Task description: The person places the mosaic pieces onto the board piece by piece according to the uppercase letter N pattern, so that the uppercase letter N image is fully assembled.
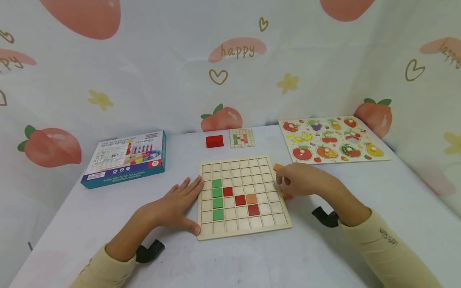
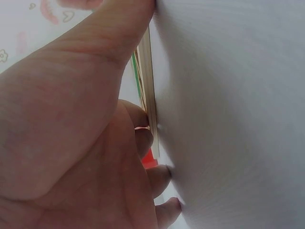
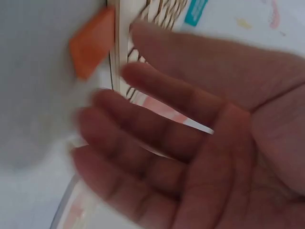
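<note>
A wooden grid board lies flat on the table. In its cells are several green tiles, three red tiles and one orange tile. My left hand rests spread along the board's left edge, thumb at the near corner, fingertips on the tabletop in the left wrist view. Beside the right edge, my right hand hovers with loosely bent fingers and nothing between them. Around it lie loose orange tiles; one orange tile shows near the board edge in the right wrist view, just beyond the fingertips.
Behind the board stand a red block and a small pattern card. A boxed bead set lies at the back left, a fruit puzzle board at the back right. A printed cloth hangs behind.
</note>
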`<action>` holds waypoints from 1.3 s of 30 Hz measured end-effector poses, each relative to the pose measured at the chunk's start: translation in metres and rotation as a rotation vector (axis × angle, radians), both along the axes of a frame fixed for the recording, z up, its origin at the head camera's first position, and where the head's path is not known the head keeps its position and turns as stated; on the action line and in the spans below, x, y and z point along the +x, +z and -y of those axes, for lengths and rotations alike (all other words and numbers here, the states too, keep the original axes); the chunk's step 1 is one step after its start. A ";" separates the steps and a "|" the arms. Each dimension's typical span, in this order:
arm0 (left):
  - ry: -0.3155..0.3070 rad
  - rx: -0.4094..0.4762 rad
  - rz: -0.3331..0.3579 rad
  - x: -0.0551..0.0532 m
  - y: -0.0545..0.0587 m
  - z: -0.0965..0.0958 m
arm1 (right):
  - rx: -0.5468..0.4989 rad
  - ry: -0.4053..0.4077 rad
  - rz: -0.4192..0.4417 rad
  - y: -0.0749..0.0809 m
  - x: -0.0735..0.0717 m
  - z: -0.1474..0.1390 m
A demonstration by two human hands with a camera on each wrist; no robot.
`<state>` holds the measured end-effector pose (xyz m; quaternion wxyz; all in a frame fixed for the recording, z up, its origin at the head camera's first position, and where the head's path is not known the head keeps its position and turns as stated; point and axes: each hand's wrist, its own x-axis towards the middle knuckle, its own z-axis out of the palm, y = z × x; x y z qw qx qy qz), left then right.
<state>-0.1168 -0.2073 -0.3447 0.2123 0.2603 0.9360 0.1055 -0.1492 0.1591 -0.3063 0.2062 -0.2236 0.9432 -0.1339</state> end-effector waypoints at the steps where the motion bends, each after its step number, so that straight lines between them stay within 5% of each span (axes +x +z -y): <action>1: 0.000 0.002 0.001 0.000 0.000 0.000 | 0.024 0.000 0.018 0.000 -0.001 -0.002; 15: 0.002 0.004 0.010 0.001 0.002 -0.001 | 0.022 0.092 0.021 -0.007 -0.007 -0.009; 24: -0.002 0.011 0.006 0.002 0.003 -0.001 | -0.072 0.124 0.018 -0.006 -0.009 -0.011; 39: -0.001 0.006 0.001 0.001 0.001 0.000 | -0.143 0.058 0.002 0.000 -0.008 -0.010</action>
